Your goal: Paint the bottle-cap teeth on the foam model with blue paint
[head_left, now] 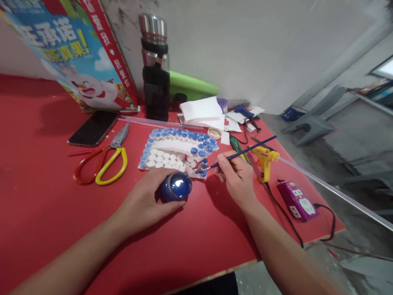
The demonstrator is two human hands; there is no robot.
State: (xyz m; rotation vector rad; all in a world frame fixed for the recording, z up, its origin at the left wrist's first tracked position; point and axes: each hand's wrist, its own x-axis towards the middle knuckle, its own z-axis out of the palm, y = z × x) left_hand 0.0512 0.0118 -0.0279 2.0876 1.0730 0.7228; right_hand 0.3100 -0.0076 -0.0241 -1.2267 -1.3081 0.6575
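My left hand [150, 200] is wrapped round a small jar of blue paint [177, 187] in front of the craft piece. Between the fingers of my right hand [238, 174] is a thin dark paintbrush [242, 152], its tip touching the lower right corner of the piece. The craft piece [172, 146] is covered in small round knobs. Those along the back, left and right edges are blue, and several in the front middle are white. A smooth white strip [175, 146] crosses its centre.
Scissors [116, 153] and a phone [93, 128] lie at left. Behind stand a colourful box [89, 61] and a bottle [156, 82]. A yellow glue gun [264, 160], green cutter [238, 148] and purple power box [297, 200] with a cable are at right.
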